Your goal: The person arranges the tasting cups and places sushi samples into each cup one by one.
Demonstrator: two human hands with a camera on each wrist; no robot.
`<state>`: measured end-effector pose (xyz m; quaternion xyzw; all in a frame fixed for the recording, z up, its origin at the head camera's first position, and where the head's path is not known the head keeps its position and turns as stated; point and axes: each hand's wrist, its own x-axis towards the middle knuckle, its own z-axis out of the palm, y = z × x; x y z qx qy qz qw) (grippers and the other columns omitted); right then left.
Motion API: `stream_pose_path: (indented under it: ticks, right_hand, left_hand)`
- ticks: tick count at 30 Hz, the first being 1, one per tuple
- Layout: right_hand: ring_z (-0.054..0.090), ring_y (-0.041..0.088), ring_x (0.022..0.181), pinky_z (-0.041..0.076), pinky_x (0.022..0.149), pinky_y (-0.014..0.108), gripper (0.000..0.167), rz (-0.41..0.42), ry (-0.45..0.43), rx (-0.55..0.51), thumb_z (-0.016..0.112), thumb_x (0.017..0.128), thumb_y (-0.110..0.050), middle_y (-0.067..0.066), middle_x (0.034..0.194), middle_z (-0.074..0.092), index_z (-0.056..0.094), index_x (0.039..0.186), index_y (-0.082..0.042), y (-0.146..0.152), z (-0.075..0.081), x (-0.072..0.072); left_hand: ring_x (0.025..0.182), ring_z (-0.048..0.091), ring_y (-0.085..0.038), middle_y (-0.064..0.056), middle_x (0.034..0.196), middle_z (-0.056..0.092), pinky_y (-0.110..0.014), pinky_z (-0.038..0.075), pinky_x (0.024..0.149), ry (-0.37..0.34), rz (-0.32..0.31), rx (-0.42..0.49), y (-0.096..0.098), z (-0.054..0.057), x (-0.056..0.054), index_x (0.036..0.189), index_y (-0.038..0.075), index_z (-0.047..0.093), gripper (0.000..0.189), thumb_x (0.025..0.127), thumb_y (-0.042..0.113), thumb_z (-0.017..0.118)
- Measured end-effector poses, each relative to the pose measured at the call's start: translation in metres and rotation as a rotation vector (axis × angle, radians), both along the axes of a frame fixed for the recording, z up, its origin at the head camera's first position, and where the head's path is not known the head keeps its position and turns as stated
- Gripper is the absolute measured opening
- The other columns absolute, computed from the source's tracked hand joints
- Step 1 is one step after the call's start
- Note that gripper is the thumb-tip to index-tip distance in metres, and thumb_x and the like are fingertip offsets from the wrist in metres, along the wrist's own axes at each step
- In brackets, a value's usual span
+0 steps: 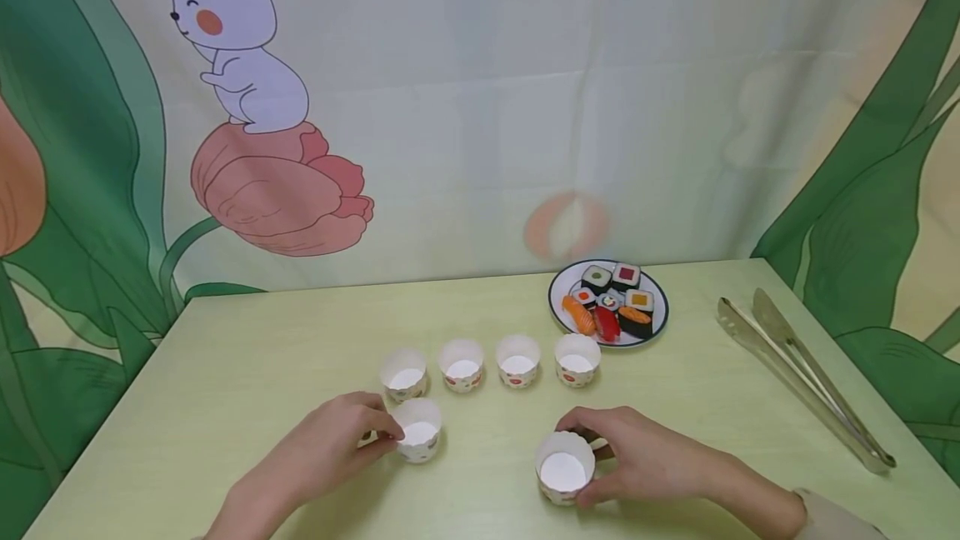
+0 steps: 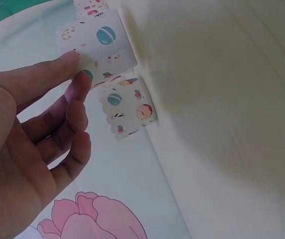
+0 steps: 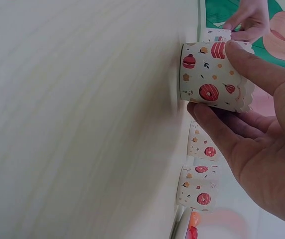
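Note:
My left hand point(image 1: 347, 440) pinches the rim of a white paper baking cup point(image 1: 418, 433) between thumb and fingertips. In the left wrist view that cup point(image 2: 102, 42) shows printed macarons. On the right, my right hand point(image 1: 637, 452) grips a second paper baking cup point(image 1: 562, 473), thumb on one side and fingers on the other. Its printed doughnuts show on the cup wall point(image 3: 212, 74) in the right wrist view, with its base close to the table. Both held cups are upright, and the inside I see of each is bare white.
Behind stands a row of several paper cups point(image 1: 517, 363). A blue-rimmed plate point(image 1: 553, 307) of sushi pieces point(image 1: 607, 325) sits at the back, right behind the row's right end. Metal tongs point(image 1: 810, 386) lie on the table's right side. A printed cloth point(image 1: 465, 107) hangs behind the table.

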<state>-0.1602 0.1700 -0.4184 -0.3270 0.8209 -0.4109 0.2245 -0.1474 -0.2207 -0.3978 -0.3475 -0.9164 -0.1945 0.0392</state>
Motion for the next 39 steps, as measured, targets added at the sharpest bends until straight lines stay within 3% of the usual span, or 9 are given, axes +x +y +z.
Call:
stream_pose_path:
  ticks: [9, 20, 27, 39]
  right_hand:
    - [0.061, 0.018, 0.115, 0.053, 0.096, 0.031, 0.056, -0.005, 0.004, 0.011, 0.091, 0.080, -0.026, -0.005, 0.119, 0.066, 0.060, 0.126, -0.020, 0.000, 0.000, 0.000]
    - [0.061, 0.019, 0.115, 0.053, 0.095, 0.030, 0.056, -0.003, -0.004, 0.005, 0.091, 0.080, -0.025, -0.004, 0.119, 0.066, 0.060, 0.126, -0.019, 0.000, 0.000, 0.000]
    - [0.061, 0.018, 0.114, 0.052, 0.094, 0.026, 0.056, -0.010, -0.013, 0.014, 0.092, 0.079, -0.025, -0.005, 0.119, 0.065, 0.060, 0.126, -0.019, -0.002, 0.001, -0.001]
    - [0.061, 0.018, 0.114, 0.053, 0.095, 0.028, 0.055, 0.009, -0.001, -0.016, 0.091, 0.080, -0.025, -0.002, 0.119, 0.066, 0.060, 0.125, -0.018, 0.000, 0.000, 0.001]
  left_hand:
    - [0.071, 0.053, 0.002, 0.016, 0.082, 0.060, -0.023, 0.050, 0.064, -0.067, -0.006, -0.006, -0.010, -0.001, -0.001, 0.090, 0.014, 0.081, 0.014, 0.085, 0.001, 0.081]
    - [0.072, 0.054, 0.001, 0.015, 0.082, 0.061, -0.023, 0.050, 0.064, -0.097, 0.005, -0.035, -0.017, 0.000, 0.000, 0.092, 0.013, 0.081, 0.014, 0.086, 0.001, 0.080]
    - [0.073, 0.055, 0.000, 0.016, 0.082, 0.059, -0.025, 0.050, 0.066, -0.133, 0.045, -0.052, -0.018, 0.002, 0.001, 0.097, 0.012, 0.080, 0.015, 0.087, 0.001, 0.078]
    - [0.068, 0.048, -0.001, 0.018, 0.078, 0.048, -0.024, 0.045, 0.062, -0.084, 0.051, -0.047, -0.017, 0.006, 0.006, 0.103, 0.016, 0.077, 0.020, 0.085, 0.012, 0.084]
